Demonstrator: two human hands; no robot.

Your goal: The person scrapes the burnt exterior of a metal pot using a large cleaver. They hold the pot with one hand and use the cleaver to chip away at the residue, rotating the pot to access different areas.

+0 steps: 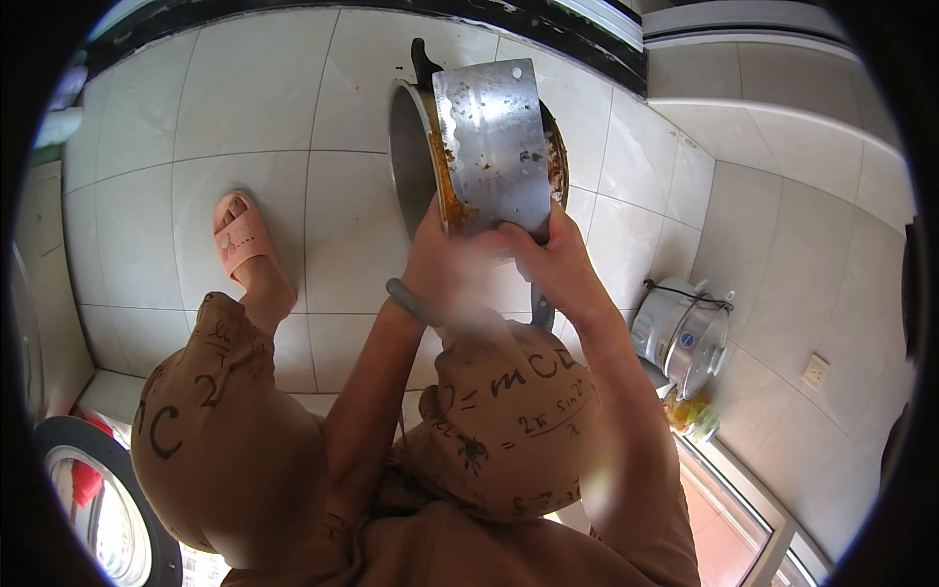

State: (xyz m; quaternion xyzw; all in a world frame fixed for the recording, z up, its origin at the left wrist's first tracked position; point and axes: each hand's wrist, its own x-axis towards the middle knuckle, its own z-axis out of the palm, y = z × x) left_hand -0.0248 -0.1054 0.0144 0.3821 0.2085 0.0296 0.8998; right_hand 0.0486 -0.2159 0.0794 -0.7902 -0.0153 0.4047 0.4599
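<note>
A metal pot [412, 158] with black handles stands tipped on its side, its open mouth towards the left and brown residue on its outside. Across the pot lies the broad steel blade of a cleaver [493, 147], spotted with brown bits. My right hand [554, 257] grips the cleaver at its near end, thumb on the blade. My left hand [451, 260], with a bangle at the wrist, is at the pot's near side, fingers by the rim and the blade; its grip is partly hidden and blurred.
One foot in a pink slipper [242, 231] rests on the tiled floor [352, 220] at the left. An electric cooker [682, 330] with a metal lid stands by the right wall. A front-loading washing machine [110, 506] is at the lower left. A glazed door frame [733, 484] shows at the lower right.
</note>
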